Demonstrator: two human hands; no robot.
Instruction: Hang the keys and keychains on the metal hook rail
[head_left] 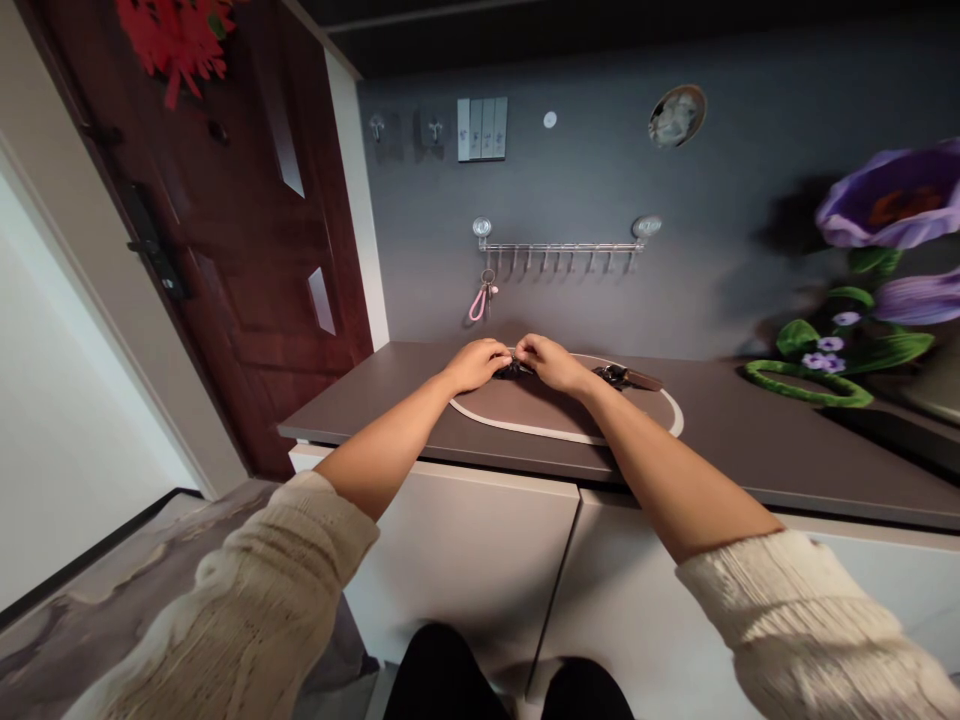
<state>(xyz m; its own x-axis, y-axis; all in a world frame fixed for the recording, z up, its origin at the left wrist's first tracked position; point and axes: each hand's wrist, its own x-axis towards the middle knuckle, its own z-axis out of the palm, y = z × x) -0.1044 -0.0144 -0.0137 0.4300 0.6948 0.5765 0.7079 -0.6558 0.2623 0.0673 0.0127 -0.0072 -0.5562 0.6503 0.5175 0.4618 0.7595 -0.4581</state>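
My left hand (478, 364) and my right hand (550, 361) meet over a brown oval mat (540, 412) with a pale rim. Between them is a small dark bunch of keys (511, 369), largely covered by the fingers. The left fingers are closed on its near side, while the right thumb and fingertips pinch a part too small to make out. To the right of my right hand, a second bunch of keys (611, 375) with a brown holder (641, 380) lies on the mat.
Above the dark counter (720, 430), a clear hook rail (562, 248) is fixed to the wall; a pink-strapped key ring (480, 300) hangs at its left end. Purple artificial flowers (892, 215) stand at right. A dark red door (247, 230) is at left, white cabinets (465, 540) below.
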